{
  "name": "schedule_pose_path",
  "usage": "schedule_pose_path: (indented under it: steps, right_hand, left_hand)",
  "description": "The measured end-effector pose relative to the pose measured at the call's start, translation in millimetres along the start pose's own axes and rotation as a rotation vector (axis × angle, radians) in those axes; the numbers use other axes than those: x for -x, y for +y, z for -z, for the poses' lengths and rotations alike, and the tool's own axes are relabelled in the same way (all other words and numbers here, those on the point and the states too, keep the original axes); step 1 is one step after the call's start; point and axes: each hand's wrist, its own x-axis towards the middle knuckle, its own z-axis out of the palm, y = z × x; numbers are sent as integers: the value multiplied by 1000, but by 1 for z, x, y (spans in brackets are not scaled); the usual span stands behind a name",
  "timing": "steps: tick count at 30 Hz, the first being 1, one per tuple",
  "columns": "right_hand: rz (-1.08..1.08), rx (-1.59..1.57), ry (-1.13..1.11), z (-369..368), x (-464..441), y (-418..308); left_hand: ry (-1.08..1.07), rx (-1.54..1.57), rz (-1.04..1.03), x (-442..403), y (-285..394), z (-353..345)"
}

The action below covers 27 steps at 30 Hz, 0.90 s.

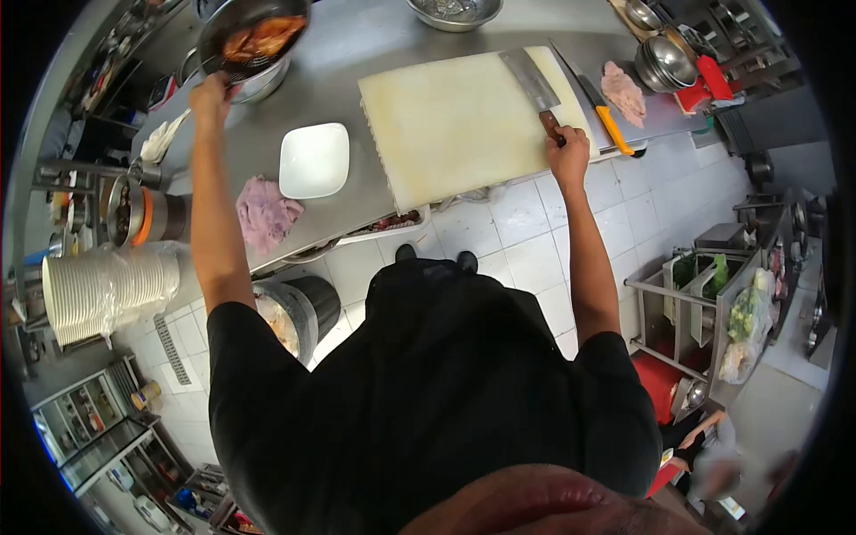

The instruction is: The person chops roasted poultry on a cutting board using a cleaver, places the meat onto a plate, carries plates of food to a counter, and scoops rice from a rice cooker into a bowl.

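Observation:
My left hand (210,96) is closed on the near rim of a dark round bowl (214,45), tilted at the upper left. Reddish-orange glazed meat (264,39) lies in that bowl. Under it, a metal bowl (266,82) shows in part. My right hand (568,156) grips the brown handle of a cleaver (530,78), whose blade rests flat over the right part of a white cutting board (446,116). Just right of the board lies a long knife (610,125) with an orange handle. A white square dish (314,161) sits between the board and my left forearm.
A purple cloth (266,212) lies at the counter's front edge and a pink cloth (622,94) at the right. Stacked metal bowls (664,64) stand beyond it. Another metal bowl (456,11) is at the back. A bin (299,314) stands below. Another person (713,446) appears lower right.

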Motion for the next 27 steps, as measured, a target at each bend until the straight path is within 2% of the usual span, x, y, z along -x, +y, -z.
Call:
schedule_pose_path:
  steps: [2,3,4,6,10,13,14,17,18,20,22,24,25,27]
  right_hand:
    - [11,-24,6,-3,-1,1]
    - [8,-37,2,-5,-1,3]
    - [5,-46,-1,-4,-2,6]
    - [7,-69,12,-2,-2,4]
    - [7,-97,31,1,0,0]
    - [17,-122,43,0,-2,3]
    - [20,-128,44,-1,-2,5]
    - [25,-136,41,-3,1,7]
    - [23,-132,37,-3,0,7]
    - [13,-118,16,0,1,5]
    - [39,-79,-25,5,0,2]
    - [134,-98,-20,-6,-1,12]
    - [24,-115,65,-10,2,10]
    - [7,-132,90,-5,3,6]
  left_hand:
    - [-89,-80,-73,42,5,-17]
    - [-74,-96,-44,73,9,-35]
    - [-166,-62,-32,94,1,-49]
    - [-97,-159,-36,152,-6,-82]
    - [-122,-308,-152,219,-54,-133]
    - [-154,-520,-230,278,-48,-164]
    - [-150,-667,-331,284,-52,-172]
    - [-110,-967,-809,299,-53,-190]
    - [-192,-999,-782,305,-42,-197]
    - [-188,-1046,-854,317,-26,-211]
    - [-200,-1065,-1023,314,-23,-225]
    - [-219,-1127,-996,317,-11,-238]
    - [-212,-1171,-995,322,-2,-243]
    - [-177,-1222,-1053,313,7,-251]
